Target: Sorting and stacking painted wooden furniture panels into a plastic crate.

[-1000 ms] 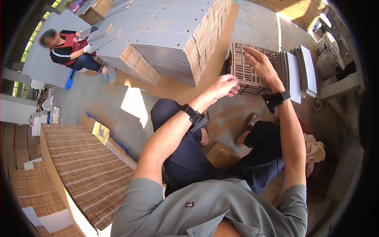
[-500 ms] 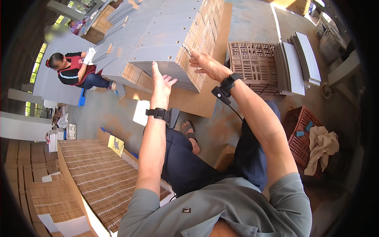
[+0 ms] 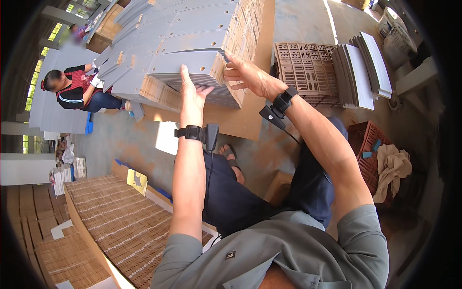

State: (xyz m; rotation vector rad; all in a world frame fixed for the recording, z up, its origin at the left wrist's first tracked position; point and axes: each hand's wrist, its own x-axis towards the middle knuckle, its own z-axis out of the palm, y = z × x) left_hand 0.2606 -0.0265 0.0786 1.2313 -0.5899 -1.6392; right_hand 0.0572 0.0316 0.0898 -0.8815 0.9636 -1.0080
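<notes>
A stack of long grey boards (image 3: 185,62) with pale brown ends and round holes lies in front of me. My left hand (image 3: 193,96) is at its near edge, thumb stretched up over the top board and fingers spread along the front face. At the right end of the same stack is my right hand (image 3: 252,81), its fingers extended and apart against or just beside the brown edge. Neither hand is wrapped round a board. Whether the fingertips press on the boards is hard to tell.
More board stacks (image 3: 192,29) continue behind. A brown plastic crate (image 3: 305,67) and leaning panels (image 3: 353,72) stand right; a red crate (image 3: 363,159) with cloth (image 3: 392,166) is nearer. Slatted brown mats (image 3: 120,212) lie lower left. A gloved co-worker (image 3: 79,86) handles boards at left.
Both my hands have moved in closer to the stack's near corner, fingers still extended. The co-worker's gloved hands have lowered toward the boards. My view has shifted slightly.
</notes>
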